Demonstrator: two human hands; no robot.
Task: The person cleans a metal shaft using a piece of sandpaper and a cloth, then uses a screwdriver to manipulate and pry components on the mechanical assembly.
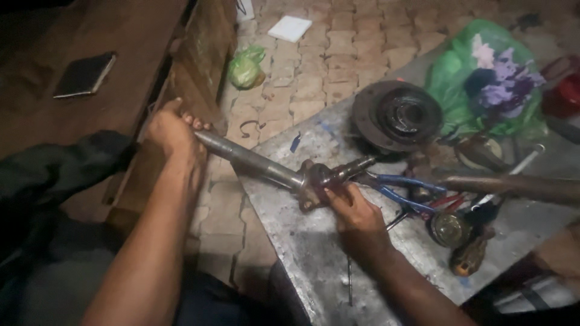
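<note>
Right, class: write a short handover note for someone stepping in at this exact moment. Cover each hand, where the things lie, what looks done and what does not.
Left hand: closed around the far end of the long grey metal shaft, holding it above the brick floor.
Right hand: gripping the shaft's rusty jointed end, which rests on the grey metal sheet.
Nearby on the sheet: blue-handled pliers beside the right hand, a round black metal hub beyond them, a green plastic bag further back.
Done: shaft laid across and steadied.
Left: the joint looks still assembled; pliers untouched.
</note>
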